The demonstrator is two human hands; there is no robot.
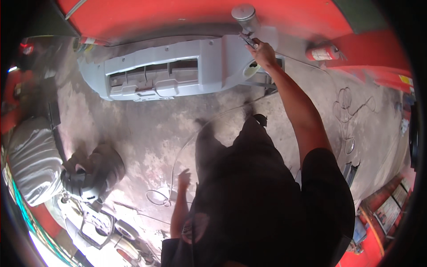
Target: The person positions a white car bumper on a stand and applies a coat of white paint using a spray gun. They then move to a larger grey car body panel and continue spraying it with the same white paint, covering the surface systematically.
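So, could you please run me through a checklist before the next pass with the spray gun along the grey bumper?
1. Grip on the spray gun: ok, the right hand is closed on its handle, cup upright.
2. Gun aimed at the grey bumper: cannot tell, the nozzle is hidden.
3. Left hand out of the spray: ok, it hangs low by the body, holding nothing.
4. Air hose free: not ok, it loops on the concrete floor near the feet.
5. Fire extinguisher nearby: ok, it lies on the floor to the right of the bumper.
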